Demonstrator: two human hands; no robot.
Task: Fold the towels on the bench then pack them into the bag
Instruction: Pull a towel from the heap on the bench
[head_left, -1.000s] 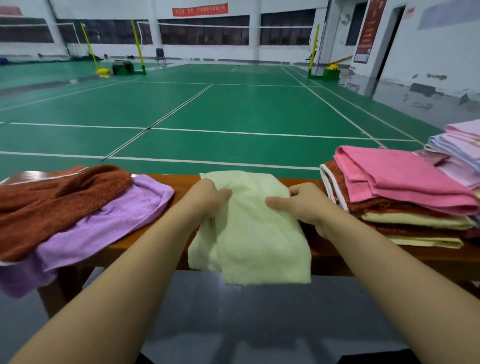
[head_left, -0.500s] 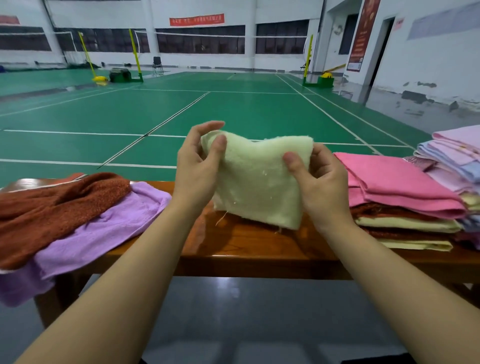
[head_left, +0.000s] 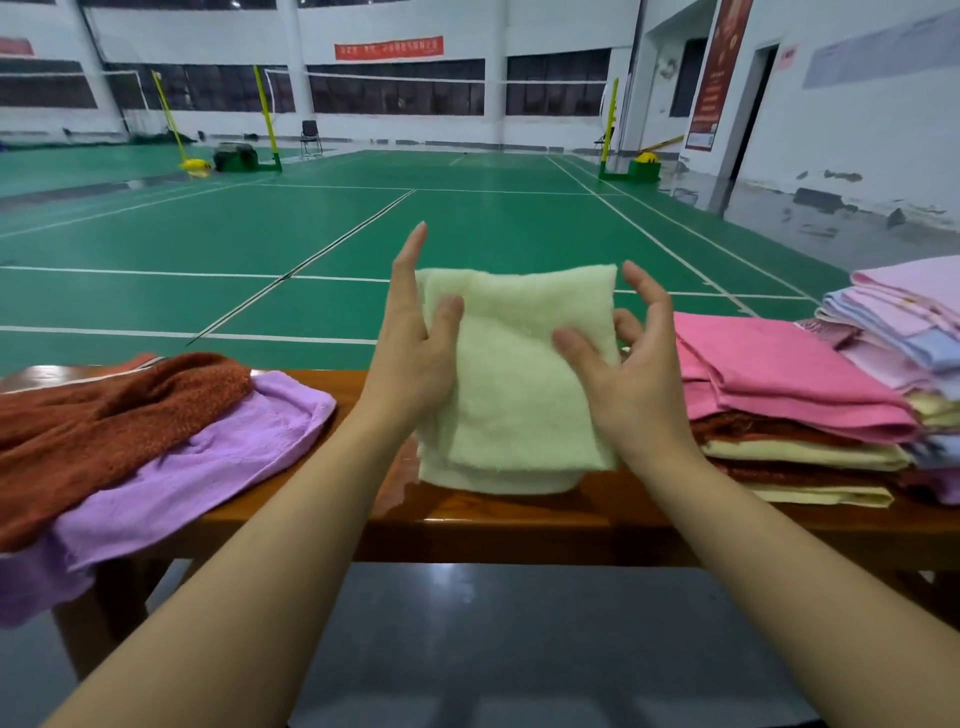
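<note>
left hand (head_left: 415, 358) pinching folded pale-green towel (head_left: 514, 384) by its left edge | right hand (head_left: 631, 374) gripping right edge, fingers partly spread | towel hanging upright, bottom touching worktop (head_left: 519, 525) | rust and purple towels (head_left: 156, 441) lying left, folded stack (head_left: 795, 415) sitting right

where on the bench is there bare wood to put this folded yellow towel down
Bare wood shows only mid-bench, between the purple towel on the left and the folded stack topped by the pink towel on the right, right under the yellow towel that the left hand and right hand hold. Both ends are crowded; the brown towel lies over the purple.
</note>
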